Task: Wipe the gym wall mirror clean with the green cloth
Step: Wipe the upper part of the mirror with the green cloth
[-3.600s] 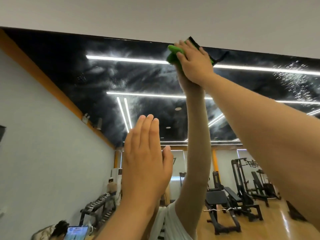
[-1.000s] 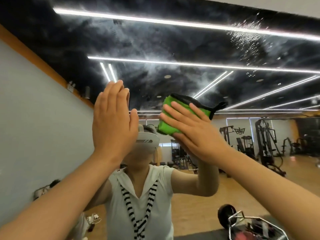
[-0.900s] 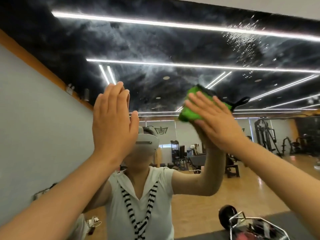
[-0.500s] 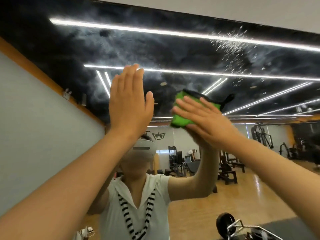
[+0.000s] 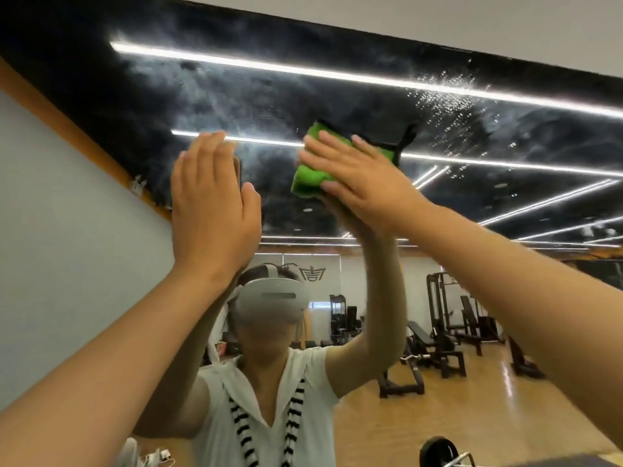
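The right hand [image 5: 364,183] presses the green cloth [image 5: 308,176] against the mirror [image 5: 337,96], high up below its top edge, grip wide (fingers straight, spread). The left hand [image 5: 212,203] lies flat alongside, also open-palmed.

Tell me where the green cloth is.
Head view, upper centre: the green cloth is pressed against the mirror under the right hand, right of the left hand.

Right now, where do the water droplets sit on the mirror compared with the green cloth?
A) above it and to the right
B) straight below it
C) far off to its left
A: the droplets speckle the mirror up and to the right of the green cloth, which the right hand presses flat.
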Action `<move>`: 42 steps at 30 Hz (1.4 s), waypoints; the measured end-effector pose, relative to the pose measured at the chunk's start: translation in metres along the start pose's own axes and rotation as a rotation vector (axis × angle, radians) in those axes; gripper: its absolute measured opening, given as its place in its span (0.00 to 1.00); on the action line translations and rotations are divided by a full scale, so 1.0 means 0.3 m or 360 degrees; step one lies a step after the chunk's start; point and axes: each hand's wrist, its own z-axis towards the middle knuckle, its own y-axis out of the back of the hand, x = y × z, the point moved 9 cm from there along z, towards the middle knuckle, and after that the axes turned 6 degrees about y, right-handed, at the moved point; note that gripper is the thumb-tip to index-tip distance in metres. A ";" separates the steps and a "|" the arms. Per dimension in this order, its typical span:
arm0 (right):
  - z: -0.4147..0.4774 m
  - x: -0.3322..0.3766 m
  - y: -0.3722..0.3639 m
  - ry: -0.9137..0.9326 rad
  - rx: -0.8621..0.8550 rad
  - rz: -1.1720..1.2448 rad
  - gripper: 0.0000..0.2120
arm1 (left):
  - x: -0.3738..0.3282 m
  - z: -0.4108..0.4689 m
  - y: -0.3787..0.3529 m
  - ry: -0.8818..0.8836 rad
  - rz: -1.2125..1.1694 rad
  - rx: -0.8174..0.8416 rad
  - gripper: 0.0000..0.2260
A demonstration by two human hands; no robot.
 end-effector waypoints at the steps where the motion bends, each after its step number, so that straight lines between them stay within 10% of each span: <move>1: 0.020 -0.067 0.031 -0.0179 -0.0068 0.0064 0.25 | 0.003 -0.001 0.000 0.0012 -0.0008 -0.0011 0.23; 4: 0.082 -0.042 0.025 -0.0439 -0.0190 0.0027 0.23 | 0.007 0.002 -0.001 0.0021 0.0016 -0.0019 0.23; 11: 0.021 0.079 -0.023 0.0085 -0.0009 -0.0024 0.26 | 0.001 0.003 -0.010 0.0007 0.0053 0.0024 0.22; 18: 0.086 0.000 0.017 -0.0688 -0.0354 -0.0006 0.23 | -0.001 0.002 -0.020 -0.0045 0.0050 0.0043 0.24; 24: 0.050 0.097 -0.019 -0.0051 -0.0099 -0.0019 0.25 | 0.000 0.002 -0.020 -0.0033 0.0049 0.0043 0.23; 29: 0.051 -0.120 0.049 -0.0909 -0.0381 0.0025 0.22 | -0.001 0.001 -0.014 -0.0022 0.0058 0.0022 0.27; 35: 0.152 0.168 -0.034 -0.0100 -0.0150 0.0014 0.24 | 0.006 -0.002 -0.017 0.0004 0.0008 0.0020 0.24; 42: 0.166 -0.167 0.078 -0.1018 -0.0473 0.0022 0.22 | 0.007 -0.006 -0.032 -0.0025 0.0018 0.0038 0.23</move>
